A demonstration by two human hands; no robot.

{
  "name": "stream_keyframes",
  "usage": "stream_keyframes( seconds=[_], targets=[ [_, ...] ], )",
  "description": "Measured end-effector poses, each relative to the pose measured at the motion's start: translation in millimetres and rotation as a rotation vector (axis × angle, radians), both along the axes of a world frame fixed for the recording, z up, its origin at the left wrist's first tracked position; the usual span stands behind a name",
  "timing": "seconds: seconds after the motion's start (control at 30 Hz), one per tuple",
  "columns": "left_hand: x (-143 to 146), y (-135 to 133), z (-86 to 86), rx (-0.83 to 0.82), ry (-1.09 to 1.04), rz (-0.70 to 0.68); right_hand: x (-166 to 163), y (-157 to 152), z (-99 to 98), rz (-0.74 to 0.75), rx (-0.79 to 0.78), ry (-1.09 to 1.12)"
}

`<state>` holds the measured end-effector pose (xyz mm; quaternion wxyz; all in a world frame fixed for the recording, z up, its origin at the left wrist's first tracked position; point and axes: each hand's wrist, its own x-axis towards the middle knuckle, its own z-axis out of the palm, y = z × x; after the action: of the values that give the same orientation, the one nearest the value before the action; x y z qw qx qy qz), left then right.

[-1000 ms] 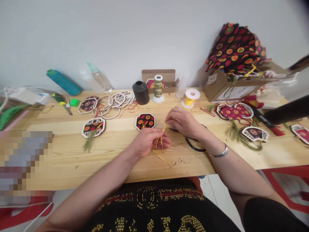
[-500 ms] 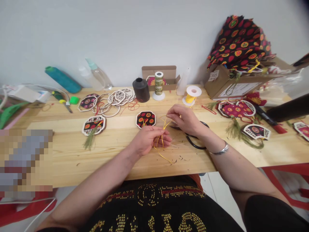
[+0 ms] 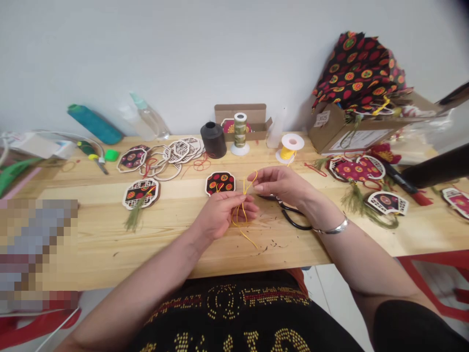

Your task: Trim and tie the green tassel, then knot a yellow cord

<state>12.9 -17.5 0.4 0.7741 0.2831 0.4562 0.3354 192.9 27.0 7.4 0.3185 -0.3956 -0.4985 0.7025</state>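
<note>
My left hand (image 3: 223,212) is closed on a thin yellow cord (image 3: 242,215) above the wooden table (image 3: 164,234); a loose end trails toward me. My right hand (image 3: 280,185) pinches a raised loop of the same cord just to the right. Behind my left hand lies a round ornament (image 3: 220,183) of dark flowered cloth in a pale wooden frame. Black-handled scissors (image 3: 295,218) lie under my right wrist, which bears a silver bracelet.
Several framed ornaments (image 3: 161,154) lie at the back left, one with a green tassel (image 3: 141,193). A black spool (image 3: 213,139), a green-and-white spool (image 3: 240,132) and a yellow cord reel (image 3: 289,146) stand behind. A cardboard box (image 3: 351,132) with patterned cloth sits right. Bottles lean at the wall.
My right hand has lifted a loop of the yellow cord upward and drawn it slightly toward the left hand. The left hand has stayed nearly in place.
</note>
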Motion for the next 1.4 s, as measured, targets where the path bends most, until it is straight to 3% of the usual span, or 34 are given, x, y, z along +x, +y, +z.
stream_keyframes(
  seconds=[0.43,0.8,1.23,1.3,1.4],
  targets=[
    [1,0,0.3,-0.004,-0.011,-0.031,-8,0,-14.3,-0.077,0.350,-0.291],
    [0,-2,-0.2,-0.003,-0.015,-0.064,-7,1,-9.1,-0.263,0.280,-0.276],
    [0,-2,-0.6,-0.007,-0.024,-0.077,-7,2,-9.2,-0.275,0.219,-0.302],
    [0,-2,-1.1,-0.004,-0.037,-0.081,-6,3,-11.0,-0.277,0.244,-0.351],
    [0,-2,-0.6,0.003,-0.049,-0.068,-5,4,-11.4,-0.384,0.452,-0.525]
  ],
)
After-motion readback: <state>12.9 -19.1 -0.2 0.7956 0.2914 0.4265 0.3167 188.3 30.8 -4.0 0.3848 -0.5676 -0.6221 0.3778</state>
